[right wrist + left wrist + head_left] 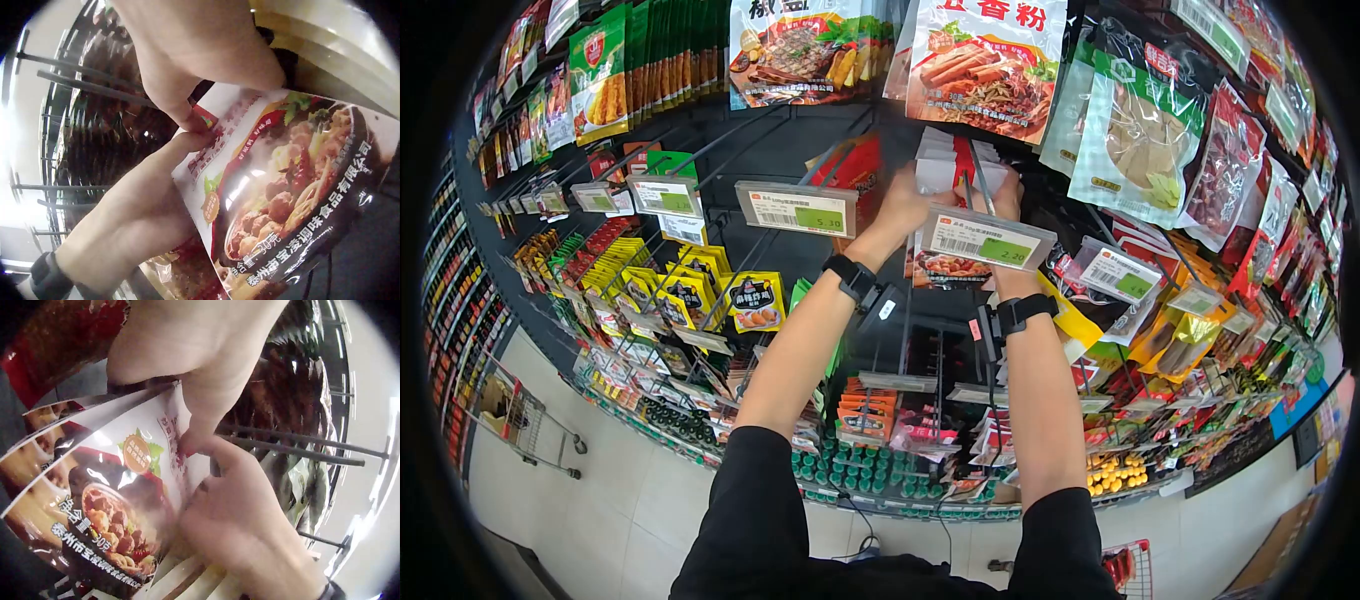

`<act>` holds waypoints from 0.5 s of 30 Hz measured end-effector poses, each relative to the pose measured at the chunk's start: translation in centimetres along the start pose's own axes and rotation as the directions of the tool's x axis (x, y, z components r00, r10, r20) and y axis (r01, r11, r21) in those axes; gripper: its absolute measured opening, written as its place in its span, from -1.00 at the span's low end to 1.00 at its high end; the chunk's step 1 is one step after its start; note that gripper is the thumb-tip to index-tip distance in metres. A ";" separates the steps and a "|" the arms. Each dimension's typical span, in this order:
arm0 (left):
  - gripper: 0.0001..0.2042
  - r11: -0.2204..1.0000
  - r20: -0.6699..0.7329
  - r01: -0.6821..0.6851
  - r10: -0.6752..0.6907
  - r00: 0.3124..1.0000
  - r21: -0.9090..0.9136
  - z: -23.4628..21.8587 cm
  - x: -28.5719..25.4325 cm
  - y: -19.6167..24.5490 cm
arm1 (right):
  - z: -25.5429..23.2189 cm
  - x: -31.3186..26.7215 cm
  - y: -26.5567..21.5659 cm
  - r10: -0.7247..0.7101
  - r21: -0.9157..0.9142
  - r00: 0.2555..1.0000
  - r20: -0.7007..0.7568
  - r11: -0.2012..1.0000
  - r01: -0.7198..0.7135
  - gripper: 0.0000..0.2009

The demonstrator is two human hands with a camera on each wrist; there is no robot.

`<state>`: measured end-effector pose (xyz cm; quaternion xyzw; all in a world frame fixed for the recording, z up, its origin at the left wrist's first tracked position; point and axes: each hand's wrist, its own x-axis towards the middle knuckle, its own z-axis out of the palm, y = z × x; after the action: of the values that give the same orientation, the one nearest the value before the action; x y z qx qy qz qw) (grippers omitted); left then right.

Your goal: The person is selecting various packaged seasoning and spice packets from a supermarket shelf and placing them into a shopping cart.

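A stack of white-and-red seasoning packets [134,487], printed with a bowl of meatballs, hangs at a shelf hook behind a price tag [988,237]. My left hand [897,212] grips its left edge, and my right hand [1006,196] grips the right edge. From the right wrist, the front packet [294,181] shows face-on. There the right hand [200,50] and left hand [134,212] bring their thumbs together on the packet's upper front, while the other fingers are hidden behind it. In the head view the tag covers part of the stack.
Large five-spice packets [985,75] hang just above the hands. Bagged dried spices [1145,140] are on the right, yellow packets [757,302] lower left. Metal hooks [300,450] stick out near the hands. A shopping cart [525,425] stands on the floor at left.
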<state>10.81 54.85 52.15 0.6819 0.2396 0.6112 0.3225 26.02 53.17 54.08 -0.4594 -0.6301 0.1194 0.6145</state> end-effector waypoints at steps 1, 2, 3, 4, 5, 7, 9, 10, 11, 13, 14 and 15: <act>-0.51 0.999 -0.013 0.031 -0.032 0.999 -0.019 0.2 -0.1 0.4 | 0.1 0.1 0.1 -0.014 -0.016 1.000 -0.019 1.000 0.014 -0.33; -0.52 0.997 -0.025 0.062 -0.063 0.998 -0.039 0.3 -0.2 0.8 | 0.2 0.1 0.2 -0.028 -0.031 0.999 -0.039 0.999 0.027 -0.36; -0.53 0.997 -0.032 0.062 -0.064 0.997 -0.035 0.3 -0.1 0.7 | 0.2 0.0 0.0 -0.041 -0.047 0.997 -0.058 0.998 0.039 -0.39; -0.55 0.997 -0.038 0.063 -0.065 0.997 -0.031 0.4 -0.1 0.6 | 0.1 -0.1 -0.2 -0.029 0.024 0.999 -0.037 0.999 0.030 -0.39; -0.56 0.998 -0.043 0.065 -0.066 0.997 -0.028 0.4 0.0 0.5 | 0.0 -0.4 -0.3 -0.017 0.095 1.000 -0.016 0.995 0.019 -0.40; -0.62 0.992 -0.018 0.105 -0.106 0.994 -0.065 0.5 -0.3 1.3 | -0.1 -0.6 -0.3 -0.042 0.171 0.999 -0.014 0.984 0.043 -0.41; -0.68 0.985 0.015 0.156 -0.156 0.988 -0.076 0.6 -0.5 2.1 | 0.1 -0.6 0.2 -0.110 0.184 0.993 -0.053 0.976 0.118 -0.42; -0.71 0.980 0.032 0.187 -0.185 0.982 -0.068 0.6 -0.7 2.4 | 0.2 -0.6 0.4 -0.103 0.185 0.993 -0.055 0.976 0.111 -0.42; -0.74 0.974 0.047 0.217 -0.215 0.976 -0.057 0.6 -0.9 2.7 | 0.2 -0.7 0.6 -0.095 0.188 0.994 -0.057 0.977 0.104 -0.42; -0.80 0.984 0.026 0.177 -0.177 0.984 -0.014 0.8 -1.5 3.9 | 0.7 -0.6 1.5 -0.091 0.237 0.995 -0.049 0.966 0.101 -0.41; -0.82 0.988 0.016 0.157 -0.157 0.987 0.009 0.8 -1.8 4.3 | 1.0 -0.4 2.5 -0.097 0.282 0.994 -0.043 0.954 0.105 -0.40; -0.83 0.992 0.032 0.121 -0.122 0.992 0.023 0.7 -2.0 4.0 | 1.3 -0.5 2.7 -0.101 0.325 0.994 -0.039 0.939 0.109 -0.39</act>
<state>10.95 50.62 53.68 0.6794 0.2818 0.5766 0.3557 25.97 54.83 51.59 -0.3182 -0.6186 0.1843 0.6944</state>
